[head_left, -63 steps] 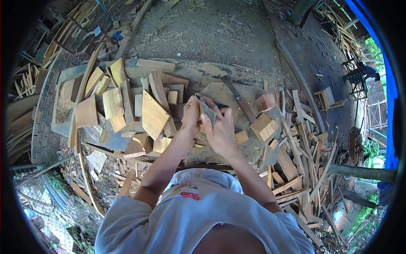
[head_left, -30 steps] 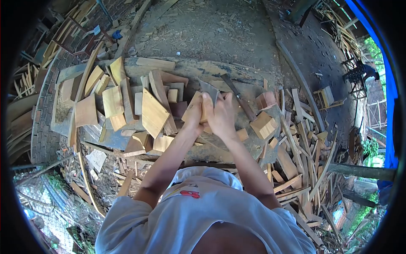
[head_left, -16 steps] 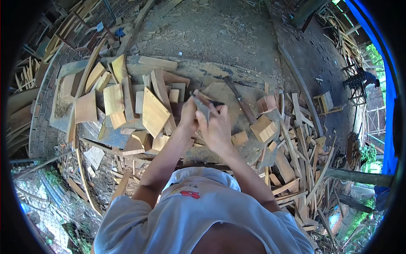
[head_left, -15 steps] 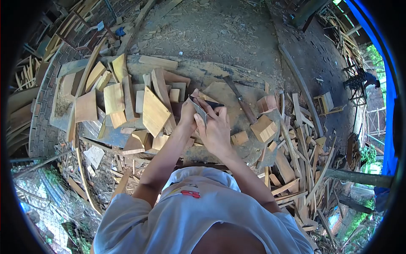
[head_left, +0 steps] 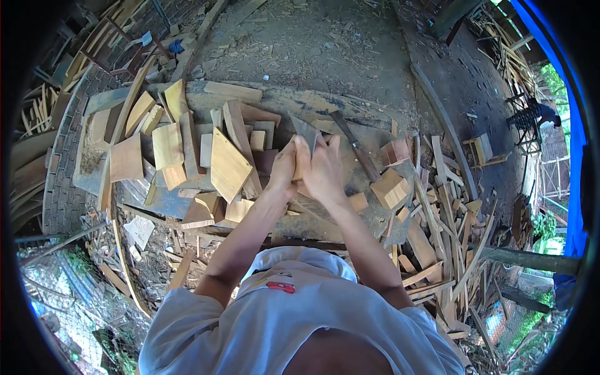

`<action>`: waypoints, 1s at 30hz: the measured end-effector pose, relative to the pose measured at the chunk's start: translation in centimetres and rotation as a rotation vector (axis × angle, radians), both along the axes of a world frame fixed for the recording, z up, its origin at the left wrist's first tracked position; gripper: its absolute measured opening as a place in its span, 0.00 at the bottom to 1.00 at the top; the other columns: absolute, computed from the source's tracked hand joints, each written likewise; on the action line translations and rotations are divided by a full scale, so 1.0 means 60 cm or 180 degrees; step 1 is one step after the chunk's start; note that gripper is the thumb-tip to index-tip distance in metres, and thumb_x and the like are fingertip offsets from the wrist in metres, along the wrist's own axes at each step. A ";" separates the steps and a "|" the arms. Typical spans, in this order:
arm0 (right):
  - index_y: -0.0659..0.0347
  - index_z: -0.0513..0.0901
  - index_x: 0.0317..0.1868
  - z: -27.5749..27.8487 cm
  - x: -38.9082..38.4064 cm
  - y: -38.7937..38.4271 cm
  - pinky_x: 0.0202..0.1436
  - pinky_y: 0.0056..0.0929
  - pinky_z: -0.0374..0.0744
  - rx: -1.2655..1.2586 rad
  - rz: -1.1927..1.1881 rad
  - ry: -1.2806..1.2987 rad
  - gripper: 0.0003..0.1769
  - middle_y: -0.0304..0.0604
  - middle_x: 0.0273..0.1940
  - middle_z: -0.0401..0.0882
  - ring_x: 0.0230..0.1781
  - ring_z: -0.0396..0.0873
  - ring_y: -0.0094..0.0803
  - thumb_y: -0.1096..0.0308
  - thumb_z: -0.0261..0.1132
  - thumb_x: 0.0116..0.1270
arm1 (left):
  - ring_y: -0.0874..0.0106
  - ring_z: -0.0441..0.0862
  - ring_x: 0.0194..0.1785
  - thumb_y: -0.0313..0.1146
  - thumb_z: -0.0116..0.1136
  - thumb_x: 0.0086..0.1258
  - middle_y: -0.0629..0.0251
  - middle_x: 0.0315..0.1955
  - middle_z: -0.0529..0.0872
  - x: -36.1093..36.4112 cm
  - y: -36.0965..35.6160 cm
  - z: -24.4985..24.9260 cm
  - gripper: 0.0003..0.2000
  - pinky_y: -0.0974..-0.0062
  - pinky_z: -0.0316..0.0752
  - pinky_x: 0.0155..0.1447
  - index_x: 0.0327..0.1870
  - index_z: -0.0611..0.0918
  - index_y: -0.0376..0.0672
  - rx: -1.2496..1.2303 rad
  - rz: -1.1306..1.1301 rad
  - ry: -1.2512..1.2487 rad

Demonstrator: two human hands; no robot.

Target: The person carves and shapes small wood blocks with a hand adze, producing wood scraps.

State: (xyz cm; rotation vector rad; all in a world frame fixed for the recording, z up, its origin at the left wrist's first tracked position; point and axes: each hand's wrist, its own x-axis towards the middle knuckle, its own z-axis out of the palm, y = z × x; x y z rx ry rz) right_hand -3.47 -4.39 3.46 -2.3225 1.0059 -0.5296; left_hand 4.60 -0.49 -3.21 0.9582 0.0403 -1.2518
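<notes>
Both my hands meet over the middle of the workbench (head_left: 306, 228). My left hand (head_left: 285, 166) is closed on a small wooden piece (head_left: 302, 164), most of which the fingers hide. My right hand (head_left: 322, 172) is closed round a flat grey sheet (head_left: 304, 128), its pointed end sticking up past the fingertips. Right of my hands lies a long tool with a dark blade and wooden handle (head_left: 366, 164). To the left, a pale angled block (head_left: 229, 165) leans among other cut blocks.
More cut blocks (head_left: 168, 147) stand along the bench's left half. A notched block (head_left: 390, 189) sits at its right end. Scrap wood (head_left: 422, 244) is heaped at the right. A small wooden stool-like piece (head_left: 482, 152) stands on the ground beyond.
The grey sheet, folded over between my hands before, now points upward. My hands have turned and drawn together, and the wooden piece now shows between them.
</notes>
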 end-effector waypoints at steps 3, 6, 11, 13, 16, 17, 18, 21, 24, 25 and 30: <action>0.67 0.79 0.47 -0.002 -0.011 0.043 0.48 0.41 0.70 -0.0407 0.0185 -0.0562 0.21 0.47 0.40 0.79 0.42 0.67 0.44 0.56 0.52 0.69 | 0.74 0.81 0.38 0.39 0.39 0.73 0.65 0.36 0.81 0.032 -0.001 -0.028 0.14 0.75 0.79 0.36 0.44 0.77 0.44 -0.0411 -0.0188 0.0283; 0.63 0.78 0.49 -0.027 -0.014 0.022 0.48 0.41 0.70 -0.0171 0.0268 -0.0277 0.20 0.48 0.41 0.79 0.41 0.67 0.45 0.56 0.52 0.69 | 0.73 0.82 0.40 0.41 0.37 0.74 0.64 0.37 0.81 0.023 0.006 -0.018 0.15 0.73 0.79 0.36 0.46 0.77 0.45 0.0170 -0.0258 -0.0045; 0.62 0.77 0.52 -0.021 -0.016 0.006 0.49 0.41 0.70 0.0048 -0.0065 -0.0544 0.20 0.50 0.42 0.78 0.42 0.67 0.45 0.57 0.51 0.70 | 0.72 0.81 0.42 0.46 0.36 0.75 0.63 0.40 0.81 0.005 -0.011 -0.015 0.17 0.67 0.80 0.40 0.49 0.75 0.45 -0.0074 -0.0232 0.0185; 0.62 0.77 0.53 -0.006 -0.027 0.037 0.49 0.41 0.70 0.0043 0.0066 -0.0483 0.20 0.50 0.43 0.78 0.42 0.67 0.45 0.57 0.51 0.70 | 0.72 0.81 0.41 0.46 0.39 0.74 0.63 0.40 0.81 0.039 -0.008 -0.044 0.17 0.66 0.80 0.39 0.48 0.76 0.44 -0.0435 -0.0461 0.0548; 0.60 0.76 0.55 -0.014 -0.020 0.013 0.49 0.40 0.70 -0.0048 0.0212 -0.0321 0.21 0.47 0.47 0.78 0.42 0.67 0.44 0.56 0.51 0.70 | 0.72 0.81 0.40 0.45 0.39 0.74 0.63 0.39 0.80 0.007 0.002 -0.006 0.16 0.68 0.80 0.39 0.47 0.75 0.43 0.0071 -0.0250 -0.0184; 0.60 0.76 0.55 -0.010 -0.014 0.000 0.49 0.39 0.69 0.0171 0.0004 -0.0242 0.21 0.45 0.48 0.77 0.41 0.67 0.44 0.56 0.51 0.70 | 0.73 0.81 0.41 0.44 0.39 0.74 0.65 0.39 0.80 0.001 0.006 0.004 0.15 0.72 0.79 0.41 0.48 0.75 0.44 0.0160 -0.0432 -0.0031; 0.59 0.76 0.56 -0.006 -0.010 -0.008 0.50 0.39 0.69 0.0380 -0.0192 -0.0168 0.21 0.43 0.50 0.77 0.41 0.67 0.43 0.57 0.51 0.70 | 0.73 0.81 0.41 0.44 0.39 0.74 0.65 0.39 0.80 0.001 0.003 0.004 0.15 0.72 0.79 0.41 0.48 0.75 0.44 0.0148 -0.0447 -0.0037; 0.57 0.76 0.56 0.002 -0.021 0.036 0.49 0.39 0.69 -0.0281 0.0111 -0.0376 0.21 0.41 0.50 0.77 0.41 0.67 0.42 0.56 0.51 0.69 | 0.74 0.80 0.37 0.44 0.41 0.74 0.67 0.37 0.80 0.015 -0.006 -0.002 0.15 0.75 0.78 0.41 0.42 0.76 0.43 -0.0216 -0.0052 0.0234; 0.58 0.75 0.57 -0.010 -0.021 0.033 0.49 0.39 0.70 -0.0478 0.0302 -0.0280 0.22 0.43 0.48 0.78 0.41 0.67 0.42 0.56 0.51 0.70 | 0.75 0.80 0.36 0.46 0.41 0.74 0.68 0.36 0.80 0.025 0.001 -0.015 0.16 0.75 0.78 0.40 0.44 0.75 0.43 -0.0189 -0.0207 0.0244; 0.59 0.75 0.57 -0.016 -0.013 0.012 0.48 0.40 0.70 -0.0264 0.0094 -0.0198 0.22 0.45 0.46 0.78 0.41 0.66 0.42 0.56 0.51 0.70 | 0.75 0.80 0.36 0.46 0.41 0.74 0.68 0.36 0.80 0.015 0.002 -0.018 0.16 0.75 0.78 0.41 0.45 0.75 0.42 -0.0204 -0.0197 0.0119; 0.61 0.75 0.57 0.006 -0.017 0.032 0.47 0.41 0.71 -0.0094 0.0085 -0.0435 0.23 0.49 0.42 0.78 0.41 0.66 0.42 0.54 0.50 0.70 | 0.75 0.81 0.42 0.45 0.38 0.75 0.66 0.38 0.80 0.015 -0.001 0.004 0.16 0.73 0.79 0.43 0.48 0.74 0.44 -0.0257 -0.0089 0.0381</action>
